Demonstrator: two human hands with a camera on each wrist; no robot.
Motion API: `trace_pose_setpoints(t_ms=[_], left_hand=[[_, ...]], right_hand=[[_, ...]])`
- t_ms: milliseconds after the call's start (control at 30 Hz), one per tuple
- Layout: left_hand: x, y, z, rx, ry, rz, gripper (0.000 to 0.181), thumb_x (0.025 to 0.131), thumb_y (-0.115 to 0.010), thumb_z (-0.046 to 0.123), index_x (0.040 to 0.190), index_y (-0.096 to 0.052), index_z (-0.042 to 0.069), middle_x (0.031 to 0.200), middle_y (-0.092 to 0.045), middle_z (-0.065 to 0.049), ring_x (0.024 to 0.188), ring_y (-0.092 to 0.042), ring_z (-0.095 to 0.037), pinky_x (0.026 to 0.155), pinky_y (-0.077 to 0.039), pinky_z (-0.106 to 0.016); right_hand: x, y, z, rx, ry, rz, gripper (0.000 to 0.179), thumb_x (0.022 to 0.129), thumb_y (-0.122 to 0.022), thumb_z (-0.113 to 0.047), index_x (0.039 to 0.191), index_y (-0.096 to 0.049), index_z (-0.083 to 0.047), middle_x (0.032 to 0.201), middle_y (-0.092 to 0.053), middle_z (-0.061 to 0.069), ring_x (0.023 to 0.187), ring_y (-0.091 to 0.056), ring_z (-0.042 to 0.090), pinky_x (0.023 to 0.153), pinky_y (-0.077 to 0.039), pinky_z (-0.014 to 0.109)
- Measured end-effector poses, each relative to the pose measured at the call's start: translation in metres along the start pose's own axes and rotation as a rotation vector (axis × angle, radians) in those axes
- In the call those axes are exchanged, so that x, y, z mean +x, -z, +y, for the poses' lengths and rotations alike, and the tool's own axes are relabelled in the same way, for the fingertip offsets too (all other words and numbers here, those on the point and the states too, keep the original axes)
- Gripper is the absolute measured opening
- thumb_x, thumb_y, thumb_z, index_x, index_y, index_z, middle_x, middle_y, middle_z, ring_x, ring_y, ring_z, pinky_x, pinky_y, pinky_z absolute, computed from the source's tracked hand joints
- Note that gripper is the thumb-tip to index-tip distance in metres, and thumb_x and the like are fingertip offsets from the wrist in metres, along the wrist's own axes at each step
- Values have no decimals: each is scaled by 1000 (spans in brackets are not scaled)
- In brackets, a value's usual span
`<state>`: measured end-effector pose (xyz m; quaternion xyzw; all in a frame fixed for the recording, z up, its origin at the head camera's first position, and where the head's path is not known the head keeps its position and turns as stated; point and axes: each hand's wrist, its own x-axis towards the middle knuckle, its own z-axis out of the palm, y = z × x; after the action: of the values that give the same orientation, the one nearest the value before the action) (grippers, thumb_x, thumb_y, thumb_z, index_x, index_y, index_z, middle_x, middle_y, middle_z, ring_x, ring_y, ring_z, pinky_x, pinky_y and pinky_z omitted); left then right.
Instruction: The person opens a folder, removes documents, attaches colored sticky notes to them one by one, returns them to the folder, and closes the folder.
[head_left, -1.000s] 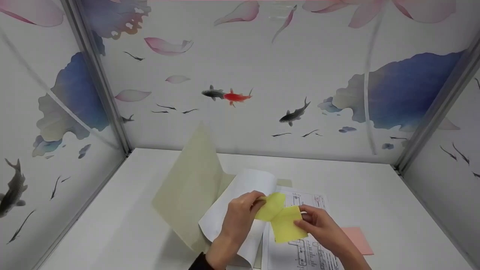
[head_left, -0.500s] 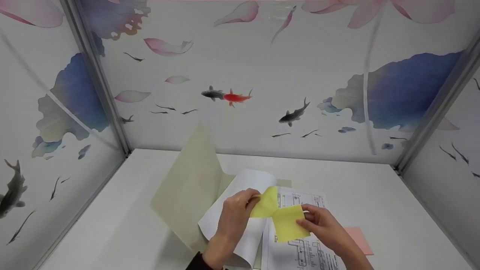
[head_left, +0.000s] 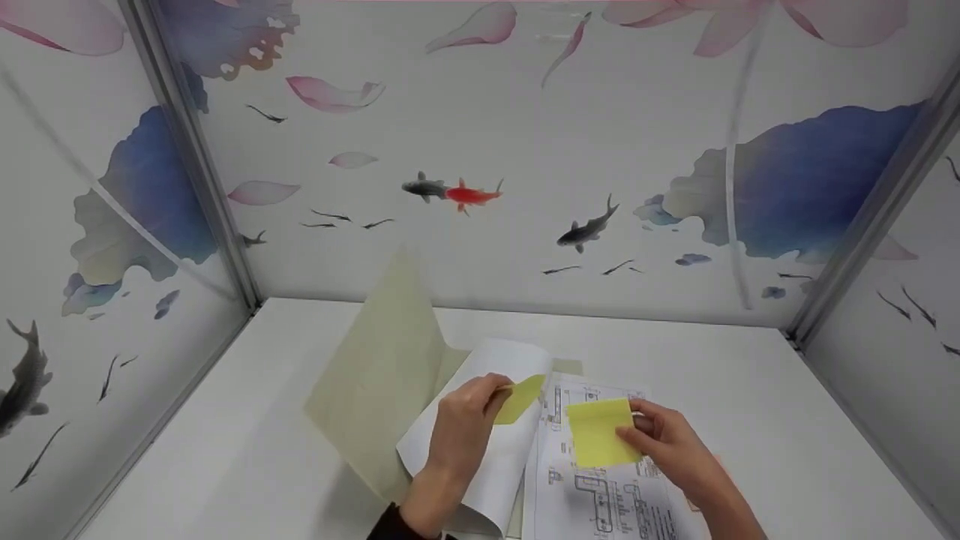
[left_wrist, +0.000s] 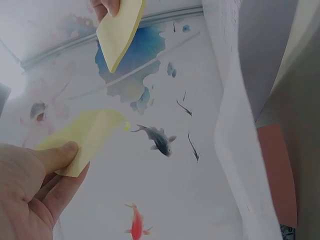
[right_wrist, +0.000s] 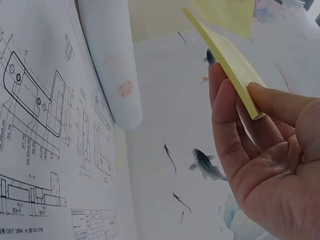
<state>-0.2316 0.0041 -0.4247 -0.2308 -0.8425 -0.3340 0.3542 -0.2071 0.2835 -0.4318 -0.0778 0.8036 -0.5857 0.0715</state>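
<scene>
In the head view my left hand (head_left: 461, 424) pinches a single yellow sticky note (head_left: 517, 401) by its edge, over a curled white sheet (head_left: 480, 382). The left wrist view has this note bent between thumb and fingers. A yellow sticky note pad (head_left: 600, 433) is gripped by my right hand (head_left: 671, 442), above a printed technical drawing (head_left: 555, 454). In the right wrist view the thick edge of the pad shows, thumb on one face and fingers behind. A gap separates note and pad.
A pale yellow-green folder cover (head_left: 375, 375) stands tilted up left of the sheets. A pink paper square (left_wrist: 280, 175) lies at the right, mostly hidden by my right forearm in the head view. Printed wall panels enclose the white table (head_left: 247, 420).
The yellow note has come off the pad; the two met at an edge earlier. My right hand has moved right with the pad, my left hand slightly left with the note.
</scene>
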Motion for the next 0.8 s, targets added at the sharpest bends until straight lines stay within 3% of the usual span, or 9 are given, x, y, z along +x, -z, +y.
trace_pose_setpoints(t_ms=[333,567,800], left_hand=[[0,-1,4,-5,-35,-29,14,82,-70,5,93,-69,14,88,-72,4,81,-67,-5,72,-54,-17],[-1,-2,4,-33,-93,-69,15,81,-70,6,93,-68,15,90,-71,6,83,-67,-4,73,-53,-14],[-3,-4,5,-55,-117,-149,15,82,-69,7,95,-68,14,91,-69,5,83,-65,-4,75,-52,-12]], right_hand=[[-1,34,19,-57,-111,247,47,94,-57,-20,136,-43,-1,116,-66,17,85,-67,20,74,-55,25],[1,52,33,-187,-164,313,51,97,-53,-20,140,-36,1,127,-57,24,89,-64,14,72,-54,22],[1,80,37,-380,-119,327,51,97,-51,-25,137,-39,4,131,-49,28,115,-55,36,76,-52,23]])
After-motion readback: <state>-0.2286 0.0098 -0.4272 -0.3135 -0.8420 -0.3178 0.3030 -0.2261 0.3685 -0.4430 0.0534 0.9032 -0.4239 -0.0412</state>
